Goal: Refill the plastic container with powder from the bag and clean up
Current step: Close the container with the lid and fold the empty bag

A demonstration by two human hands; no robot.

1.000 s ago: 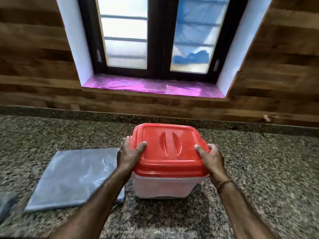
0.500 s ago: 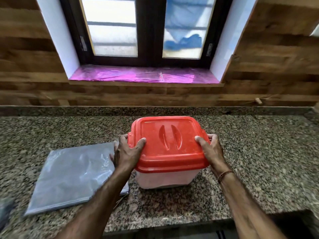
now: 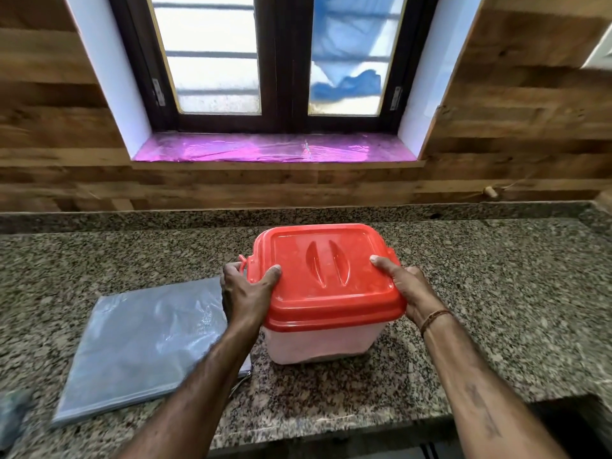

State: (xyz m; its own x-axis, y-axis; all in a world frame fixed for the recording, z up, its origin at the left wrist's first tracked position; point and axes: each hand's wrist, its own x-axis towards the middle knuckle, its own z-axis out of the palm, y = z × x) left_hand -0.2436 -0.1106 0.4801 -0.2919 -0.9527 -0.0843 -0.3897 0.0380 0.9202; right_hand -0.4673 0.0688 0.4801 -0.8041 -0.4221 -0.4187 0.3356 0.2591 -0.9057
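Note:
A square, translucent white plastic container (image 3: 318,342) with a red lid (image 3: 324,270) pressed on top is at the middle of the granite counter (image 3: 496,293). Its near bottom edge looks slightly raised off the stone. My left hand (image 3: 246,293) grips the lid's left edge, thumb on top. My right hand (image 3: 405,288) grips the right edge the same way. A flat, empty grey plastic bag (image 3: 145,346) lies on the counter to the left, partly under my left forearm. No powder is visible; the lid hides the contents.
The counter's front edge runs close below the container, with a dark gap at the lower right. A wood-panelled wall and a window with a pink-lined sill (image 3: 275,149) stand behind. A blurred dark object (image 3: 13,415) sits at the far left edge.
The view has pulled back, so the counter's front edge now shows. Both hands stay on the lid's sides; the container seems tipped or lifted a little at its near edge.

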